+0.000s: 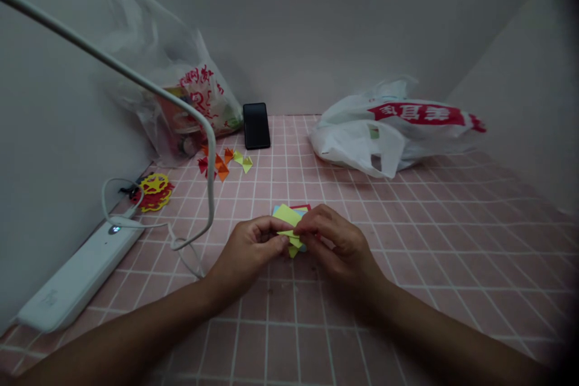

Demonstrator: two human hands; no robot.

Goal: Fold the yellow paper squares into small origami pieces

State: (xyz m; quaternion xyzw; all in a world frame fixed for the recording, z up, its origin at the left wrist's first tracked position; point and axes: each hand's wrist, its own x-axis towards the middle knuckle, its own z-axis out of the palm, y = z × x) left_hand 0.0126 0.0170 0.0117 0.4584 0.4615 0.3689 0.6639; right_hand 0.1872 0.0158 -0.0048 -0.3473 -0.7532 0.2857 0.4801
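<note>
Between my two hands is a small folded piece of yellow paper, pinched from both sides. My left hand holds its left edge between thumb and index finger. On the other side, the fingertips of my right hand close on its right part, covering some of the folds. Just beneath and behind lies a little stack of coloured paper sheets, with yellow on top and blue and red edges showing. Farther back on the left sit several small folded paper pieces in red, orange and yellow.
A white power strip with a cable lies at the left. Yellow and red cut-out shapes rest near it. Behind stand a filled plastic bag, a black phone and another white bag. A thick white cable hangs across the left.
</note>
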